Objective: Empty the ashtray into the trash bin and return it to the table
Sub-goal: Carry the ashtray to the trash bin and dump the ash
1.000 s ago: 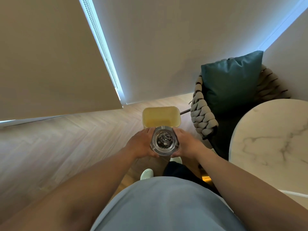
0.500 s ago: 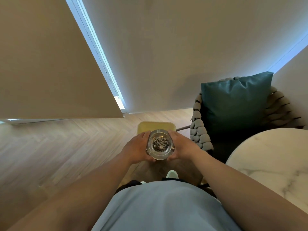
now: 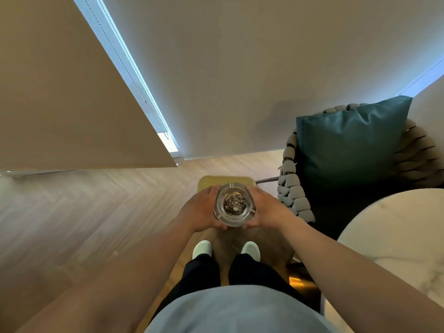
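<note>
You are holding the ashtray (image 3: 234, 205) in front of you with both hands, upright, its rim level and the dark ash and butts lying in its middle. Your left hand (image 3: 204, 210) wraps the left side of the glass, fingers curled around the far edge and thumb under the near edge; your right hand (image 3: 262, 207) grips the right side in the same way. The ashtray sits above the near edge of the yellow trash bin (image 3: 209, 182), which stands on the wooden floor (image 3: 96, 212) just ahead of your shoes (image 3: 202, 248). Most of the bin is hidden behind your hands, so whether it has anything inside is hard to say. To your right is the round marble table (image 3: 396, 236), well apart from the ashtray. Beyond the table stands a woven chair (image 3: 292, 195) with a teal cushion (image 3: 348, 140) propped against its back.
</note>
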The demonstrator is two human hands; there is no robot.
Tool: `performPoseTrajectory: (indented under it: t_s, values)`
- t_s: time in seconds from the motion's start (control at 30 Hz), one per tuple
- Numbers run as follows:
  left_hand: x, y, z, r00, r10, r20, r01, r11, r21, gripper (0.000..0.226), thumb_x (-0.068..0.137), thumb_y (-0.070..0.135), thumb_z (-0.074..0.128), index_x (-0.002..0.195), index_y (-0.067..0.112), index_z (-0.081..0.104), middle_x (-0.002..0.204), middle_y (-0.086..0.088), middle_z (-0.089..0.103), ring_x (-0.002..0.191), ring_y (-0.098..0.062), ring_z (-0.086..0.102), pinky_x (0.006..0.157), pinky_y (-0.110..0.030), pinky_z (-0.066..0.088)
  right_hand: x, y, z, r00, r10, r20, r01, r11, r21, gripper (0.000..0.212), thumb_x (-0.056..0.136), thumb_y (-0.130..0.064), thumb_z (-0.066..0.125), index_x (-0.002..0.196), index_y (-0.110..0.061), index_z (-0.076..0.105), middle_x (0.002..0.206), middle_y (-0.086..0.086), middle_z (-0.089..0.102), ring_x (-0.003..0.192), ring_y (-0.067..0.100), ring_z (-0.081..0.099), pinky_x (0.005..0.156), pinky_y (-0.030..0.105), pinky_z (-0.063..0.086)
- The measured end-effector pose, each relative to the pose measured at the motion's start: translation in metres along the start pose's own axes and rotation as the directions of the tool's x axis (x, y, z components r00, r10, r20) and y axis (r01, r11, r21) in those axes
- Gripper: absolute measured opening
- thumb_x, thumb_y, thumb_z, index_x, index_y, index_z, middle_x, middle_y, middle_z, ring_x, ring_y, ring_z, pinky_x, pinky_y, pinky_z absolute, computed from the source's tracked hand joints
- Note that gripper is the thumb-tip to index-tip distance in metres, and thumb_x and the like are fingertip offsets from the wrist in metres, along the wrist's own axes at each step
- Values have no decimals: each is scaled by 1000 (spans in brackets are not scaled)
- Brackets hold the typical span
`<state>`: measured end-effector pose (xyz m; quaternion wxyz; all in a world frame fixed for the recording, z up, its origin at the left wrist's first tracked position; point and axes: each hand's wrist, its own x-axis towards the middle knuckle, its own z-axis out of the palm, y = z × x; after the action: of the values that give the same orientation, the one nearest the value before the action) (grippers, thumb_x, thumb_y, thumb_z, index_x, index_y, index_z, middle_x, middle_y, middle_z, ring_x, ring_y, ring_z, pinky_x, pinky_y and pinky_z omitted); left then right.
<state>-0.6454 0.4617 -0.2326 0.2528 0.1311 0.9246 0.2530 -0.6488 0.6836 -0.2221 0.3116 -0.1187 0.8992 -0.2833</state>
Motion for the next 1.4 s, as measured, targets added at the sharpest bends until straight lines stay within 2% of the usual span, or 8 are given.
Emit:
performPoseTrajectory:
  t_s: [0.27,0.4,0.53,0.6,0.73,0.9,1.07,1.4]
  values:
    - [59,-55,16,999,17,43,-15,999,-32,115,52,54,92,145,21,32,140,2,50,123,-22,52,99,-43,48,71,29,29,994,113,-7,-112,993,28,118,56,-32,96,149,-24,23,134,9,54,120,26,53,101,39,47]
    - [84,-84,35,998,15,57,-12,999,-37,117,51,56,91,145,20,32,140,1,50,123,-23,52,99,-42,48,101,44,45,986,162,26,-164,974,154,122,54,-23,96,150,-31,21,125,4,63,101,15,56,87,27,44]
    - [102,-105,54,998,23,60,-20,999,-46,117,51,56,91,145,20,32,141,0,50,123,-24,52,97,-41,48,120,61,58,971,233,50,-237,922,305,110,67,-27,90,154,-29,23,127,-3,60,108,16,60,95,30,48]
    - [109,-112,60,998,20,61,-17,999,-48,117,51,56,91,145,20,31,143,0,49,124,-24,52,98,-42,48,128,67,61,961,268,60,-268,866,422,87,84,-18,77,154,-28,27,117,6,67,96,21,67,90,38,56]
    - [120,-124,67,999,11,47,-8,998,-70,116,51,57,90,145,21,32,144,2,49,126,-22,51,101,-44,48,137,74,70,921,386,53,-319,670,671,63,92,3,63,147,-19,42,76,10,67,60,17,64,60,27,56]
    - [127,-131,72,1000,13,10,-12,994,-107,110,51,57,90,141,23,35,139,4,52,123,-19,52,98,-36,46,141,79,88,826,556,93,-326,335,884,29,85,7,70,113,6,62,80,15,67,65,20,62,61,27,55]
    - [131,-136,77,1000,0,5,0,995,-96,109,52,57,90,140,22,35,138,4,52,123,-19,51,101,-38,45,149,77,97,756,622,205,-306,59,950,12,85,7,69,92,-2,66,84,15,71,73,24,68,61,33,59]
    - [145,-138,83,999,11,46,-8,998,-55,112,53,58,89,143,21,33,143,3,48,130,-20,46,105,-41,43,157,89,94,750,607,264,-371,55,927,8,87,7,67,93,3,63,93,22,70,79,31,70,65,37,64]
